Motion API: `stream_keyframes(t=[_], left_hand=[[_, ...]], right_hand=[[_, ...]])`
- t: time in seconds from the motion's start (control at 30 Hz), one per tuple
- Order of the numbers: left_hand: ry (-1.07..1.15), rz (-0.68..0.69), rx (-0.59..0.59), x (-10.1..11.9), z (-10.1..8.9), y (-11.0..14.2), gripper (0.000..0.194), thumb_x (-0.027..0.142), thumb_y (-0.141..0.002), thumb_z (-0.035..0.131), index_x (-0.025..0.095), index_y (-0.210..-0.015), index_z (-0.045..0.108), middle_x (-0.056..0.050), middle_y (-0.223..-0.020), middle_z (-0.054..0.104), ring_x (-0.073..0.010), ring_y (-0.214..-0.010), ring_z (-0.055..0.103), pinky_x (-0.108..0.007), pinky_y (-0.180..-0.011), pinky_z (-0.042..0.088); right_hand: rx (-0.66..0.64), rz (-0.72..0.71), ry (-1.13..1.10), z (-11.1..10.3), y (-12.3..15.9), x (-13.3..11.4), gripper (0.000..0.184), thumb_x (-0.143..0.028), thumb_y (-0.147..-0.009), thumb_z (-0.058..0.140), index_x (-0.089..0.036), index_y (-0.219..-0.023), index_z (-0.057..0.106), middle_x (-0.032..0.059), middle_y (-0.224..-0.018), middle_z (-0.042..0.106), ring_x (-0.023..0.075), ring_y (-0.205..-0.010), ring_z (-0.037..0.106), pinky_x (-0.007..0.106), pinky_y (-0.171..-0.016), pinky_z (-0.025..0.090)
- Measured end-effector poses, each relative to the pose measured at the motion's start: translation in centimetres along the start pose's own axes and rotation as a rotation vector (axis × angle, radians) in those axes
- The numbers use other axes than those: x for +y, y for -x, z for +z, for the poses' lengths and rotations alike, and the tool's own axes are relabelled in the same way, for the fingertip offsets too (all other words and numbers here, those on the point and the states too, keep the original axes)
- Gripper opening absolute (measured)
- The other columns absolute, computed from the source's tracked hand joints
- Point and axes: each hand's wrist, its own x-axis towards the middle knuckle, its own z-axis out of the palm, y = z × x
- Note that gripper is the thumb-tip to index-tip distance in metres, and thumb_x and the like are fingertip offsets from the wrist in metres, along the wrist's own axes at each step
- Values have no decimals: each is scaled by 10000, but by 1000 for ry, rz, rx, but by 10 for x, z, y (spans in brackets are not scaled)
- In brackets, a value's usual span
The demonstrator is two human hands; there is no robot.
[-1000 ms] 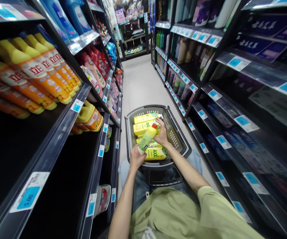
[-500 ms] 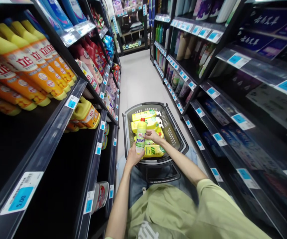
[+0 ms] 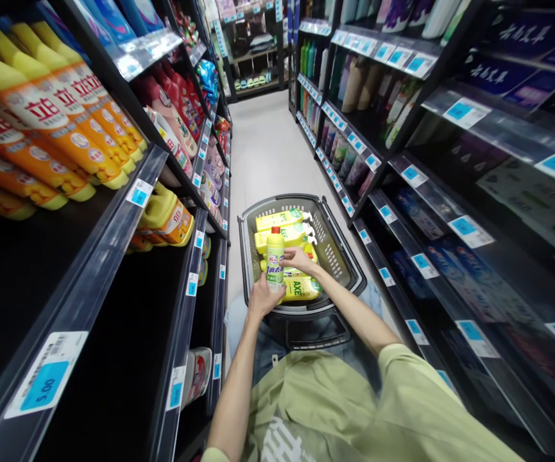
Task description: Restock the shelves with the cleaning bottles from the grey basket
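Note:
A yellow-green detergent bottle (image 3: 275, 260) with a red cap stands nearly upright above the shopping basket (image 3: 349, 269). Around its lower part my left hand (image 3: 264, 296) is closed. My right hand (image 3: 299, 259) touches the bottle's right side with its fingertips, thumb and fingers close together. Beneath both hands, the grey basket holds several yellow bottles; a pump bottle marked AXE (image 3: 281, 236) lies on its side, and another AXE bottle (image 3: 301, 289) lies nearest me. The held bottle and my hands partly cover the others.
Shelves of orange-labelled detergent bottles (image 3: 51, 115) rise on the left. Dark shelving on the right holds toothpaste boxes (image 3: 469, 269) and upright bottles (image 3: 354, 86). Between them the pale aisle floor (image 3: 267, 147) runs to a far rack (image 3: 255, 58).
The held bottle has become slightly more upright and shifted a little to the right in view. Both hands keep their places on it; the basket's contents look the same.

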Motion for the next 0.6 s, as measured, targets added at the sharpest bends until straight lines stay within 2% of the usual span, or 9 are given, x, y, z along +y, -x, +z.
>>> stream_keyframes(t=[0.2, 0.6], left_hand=[[4, -12, -2, 0, -1, -2, 477, 446, -840, 777, 177, -1191, 599, -127, -1042, 775, -293, -974, 757, -301, -755, 534], [-43, -40, -28, 4, -4, 1, 471, 464, -859, 763, 175, -1202, 621, -121, -1012, 783, -289, -944, 762, -291, -719, 506]], right_hand=[[13, 6, 24, 0, 0, 1, 583, -448, -522, 996, -164, -995, 808, 90, -949, 821, 282, -883, 784, 466, -901, 632], [-6, 28, 50, -2, 1, 1, 583, -447, -562, 984, -170, -1045, 812, 99, -995, 819, 287, -910, 783, 482, -927, 627]])
